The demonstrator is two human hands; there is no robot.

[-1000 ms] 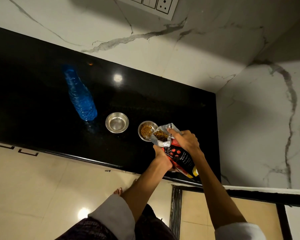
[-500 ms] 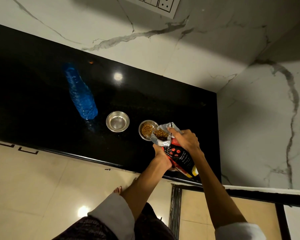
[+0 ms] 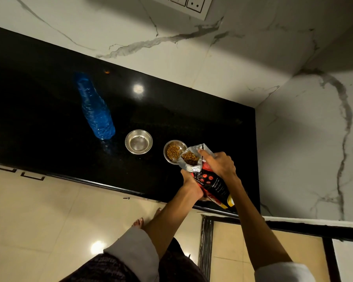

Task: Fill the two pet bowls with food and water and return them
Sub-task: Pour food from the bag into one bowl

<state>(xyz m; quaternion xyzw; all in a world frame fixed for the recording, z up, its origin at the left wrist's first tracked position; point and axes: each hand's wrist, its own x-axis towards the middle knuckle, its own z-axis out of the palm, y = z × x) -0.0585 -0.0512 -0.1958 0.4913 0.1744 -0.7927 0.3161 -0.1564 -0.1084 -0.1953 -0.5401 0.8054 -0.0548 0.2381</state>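
Observation:
Two small steel bowls stand on the black counter [image 3: 49,110]. The left bowl [image 3: 138,141] looks bare inside. Brown kibble lies in the right bowl [image 3: 172,152]. A black and red pet food bag [image 3: 209,183] is tilted, its open silver mouth at that bowl's right rim, kibble showing inside. My left hand [image 3: 192,185] grips the bag's lower left side. My right hand [image 3: 219,164] holds the bag's upper edge, fingers curled over it. A blue plastic water bottle [image 3: 95,110] stands to the left of the bowls.
White marble walls close the counter at the back and on the right, forming a corner. A switch plate [image 3: 194,5] sits high on the back wall. Beige floor tiles and my bare foot [image 3: 139,222] lie below the counter's front edge.
The bag and both hands stay at the right bowl with hardly any shift. The kibble pile in that bowl looks about the same.

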